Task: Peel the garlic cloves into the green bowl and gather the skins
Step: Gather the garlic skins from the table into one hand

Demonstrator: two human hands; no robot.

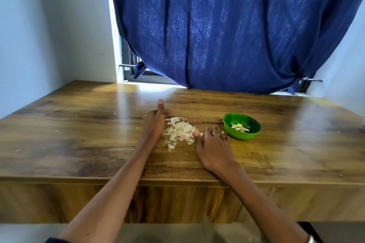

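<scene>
A pile of garlic skins (pixel 178 131) is found on the table (pixel 79 128), between the left hand (pixel 155 122) and the right hand (pixel 212 147). The bowl (pixel 254 130) is set right of the right hand, with peeled cloves (pixel 240 127) held in it. A curtain (pixel 227 25) is hung behind the table.

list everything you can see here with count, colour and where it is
garlic skins: one pile, off-white, middle of the table between the hands
stray skin bits: a few, pale, scattered on the left of the table
bowl: one, green, right of the pile
peeled cloves: several, pale yellow, inside the bowl
table: one, brown wood
curtain: one, dark blue, over the window behind the table
ring: one, silver, on a right-hand finger
left hand: fingers straight, on edge against the pile's left side
right hand: flat on the table, right of the pile
</scene>
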